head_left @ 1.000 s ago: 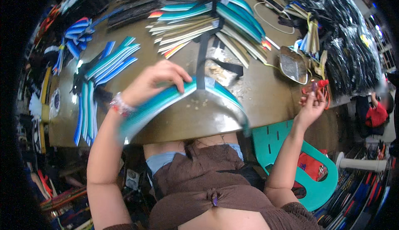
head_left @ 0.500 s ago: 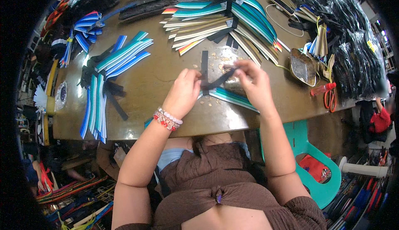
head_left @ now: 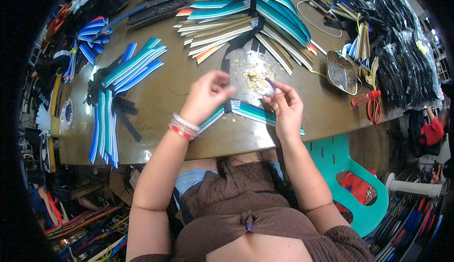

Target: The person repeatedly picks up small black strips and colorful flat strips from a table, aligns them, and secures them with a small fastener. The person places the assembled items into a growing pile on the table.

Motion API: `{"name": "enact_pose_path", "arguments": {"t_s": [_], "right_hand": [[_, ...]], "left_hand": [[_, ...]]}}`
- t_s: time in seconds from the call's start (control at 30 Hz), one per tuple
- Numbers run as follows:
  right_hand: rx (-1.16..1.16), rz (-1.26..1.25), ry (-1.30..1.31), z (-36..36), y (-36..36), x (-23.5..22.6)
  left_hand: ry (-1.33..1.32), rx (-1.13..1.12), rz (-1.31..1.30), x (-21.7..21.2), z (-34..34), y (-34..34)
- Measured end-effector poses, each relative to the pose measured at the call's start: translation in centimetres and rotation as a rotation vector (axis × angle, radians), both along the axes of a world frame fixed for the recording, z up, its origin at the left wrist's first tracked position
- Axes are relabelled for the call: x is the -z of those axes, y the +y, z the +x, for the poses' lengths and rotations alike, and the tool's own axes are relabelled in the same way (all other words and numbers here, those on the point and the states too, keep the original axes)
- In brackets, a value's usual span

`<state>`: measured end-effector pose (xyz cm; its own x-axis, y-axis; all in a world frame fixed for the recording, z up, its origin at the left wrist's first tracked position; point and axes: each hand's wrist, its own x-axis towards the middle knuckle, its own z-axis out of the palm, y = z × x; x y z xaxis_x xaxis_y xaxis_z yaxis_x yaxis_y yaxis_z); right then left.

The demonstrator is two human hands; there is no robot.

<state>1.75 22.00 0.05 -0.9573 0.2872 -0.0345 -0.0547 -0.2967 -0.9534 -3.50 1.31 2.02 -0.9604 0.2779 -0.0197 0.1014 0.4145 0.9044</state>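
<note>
Near the front edge of the worktop [head_left: 165,106], a teal-and-white striped band [head_left: 255,113] lies bent in a shallow peak, just below and between the two hands; its left half runs out of sight by the wrist of the left hand [head_left: 208,94], whose half-curled fingers are blurred, so I cannot tell whether they grip anything; the right hand [head_left: 285,108] is narrow, thumb and fingertips pinched on a small dark piece [head_left: 270,83], over the band's right half; a black strap [head_left: 226,68] stretches away from the peak, close by the left fingertips; tan bits [head_left: 256,80] lie scattered between and beyond the hands; to the right sits a shallow metal tray [head_left: 341,74], its contents unclear; past it, glossy plastic packs [head_left: 404,65] hold dark goods.
</note>
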Motion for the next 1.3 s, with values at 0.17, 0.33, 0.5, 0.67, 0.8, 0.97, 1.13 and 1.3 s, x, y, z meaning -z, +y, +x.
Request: {"name": "enact_pose_path", "arguments": {"t_s": [0.17, 0.33, 0.5, 0.67, 0.8, 0.97, 1.13, 1.3], "right_hand": [[-0.106, 0.213, 0.051, -0.2, -2.3, -1.0], [-0.087, 0.743, 0.081, 0.2, -3.5, -0.8], [-0.118, 0.866, 0.203, 0.0, -3.5, -0.3], [-0.14, 0.307, -0.01, -0.5, -2.3, -0.3], [-0.088, -0.061, -0.052, -1.2, -1.5, -0.7], [-0.192, 0.379, -0.037, 0.5, -2.3, -0.8], [-0.155, 0.908, 0.259, 2.2, -2.6, -0.7], [-0.174, 0.967, 0.3, 1.8, -2.7, -0.5]], "left_hand": [[0.376, -0.055, -0.103, 1.9, 1.8, 0.6], [0.37, -0.125, -0.036, 2.8, 1.4, 0.2], [0.351, -0.136, 0.006, 2.3, 1.4, 0.4], [-0.025, 0.267, 0.609, -2.1, 2.4, -2.1], [0.38, 0.408, -0.029, -2.0, 4.4, -2.4], [0.622, 0.197, -0.246, 0.8, 4.6, -1.3], [0.531, 0.18, -0.171, 1.7, 4.4, -1.4], [0.424, 0.147, -0.126, 1.8, 4.7, -1.7]]}}
